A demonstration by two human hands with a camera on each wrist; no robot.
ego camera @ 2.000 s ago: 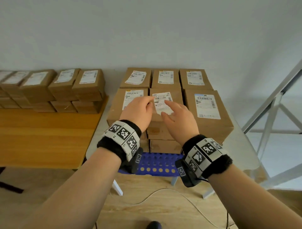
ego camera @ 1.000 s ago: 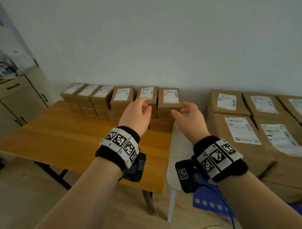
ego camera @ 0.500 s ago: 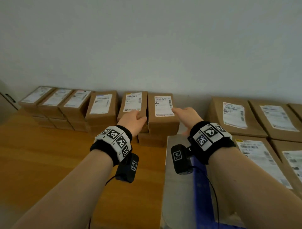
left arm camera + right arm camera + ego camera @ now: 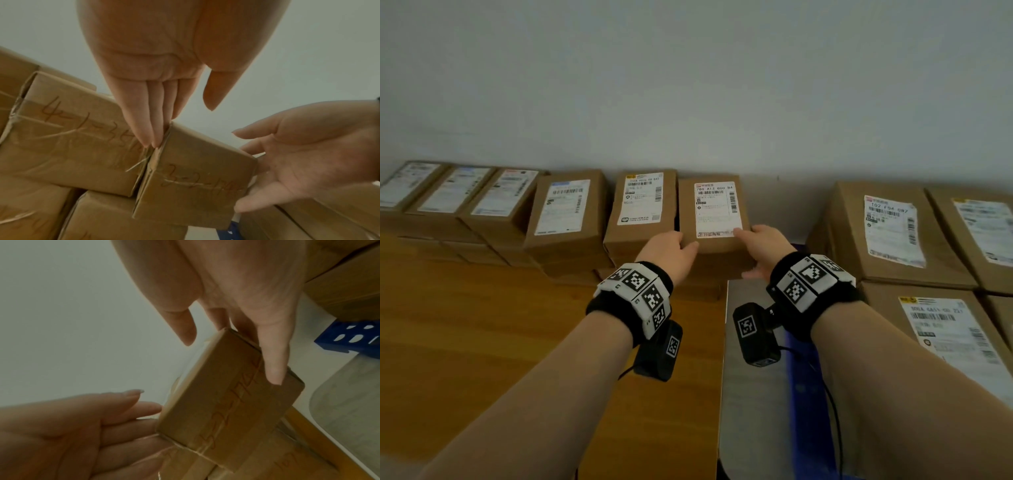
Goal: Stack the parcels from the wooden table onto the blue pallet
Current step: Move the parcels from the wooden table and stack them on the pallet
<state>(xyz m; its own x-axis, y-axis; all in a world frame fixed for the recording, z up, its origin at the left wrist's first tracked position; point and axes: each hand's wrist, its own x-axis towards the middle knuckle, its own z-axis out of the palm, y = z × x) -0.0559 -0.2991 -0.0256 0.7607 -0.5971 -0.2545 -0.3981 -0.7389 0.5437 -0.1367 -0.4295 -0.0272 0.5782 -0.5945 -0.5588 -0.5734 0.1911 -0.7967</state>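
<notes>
Brown parcels with white labels stand in a row at the back of the wooden table [image 4: 482, 325]. The rightmost top parcel [image 4: 714, 212] has my hands on either side. My left hand [image 4: 671, 251] has straight fingers [image 4: 148, 126] slid into the gap between this parcel [image 4: 195, 186] and its neighbour [image 4: 68, 146], thumb held apart. My right hand [image 4: 763, 245] lays straight fingers [image 4: 273, 356] along the parcel's [image 4: 226, 402] right side, thumb above its top. The blue pallet [image 4: 803, 383] shows as a strip by my right forearm.
Larger labelled parcels [image 4: 887, 233] are stacked on the pallet at the right. A grey surface [image 4: 753, 394] lies between the wooden table and the pallet. The wall stands close behind the row. More parcels [image 4: 565, 209] continue to the left, with a lower layer beneath.
My view swung from the pallet stack to the wooden table. Both hands travelled left and forward, and now lie against the two sides of the rightmost top parcel.
</notes>
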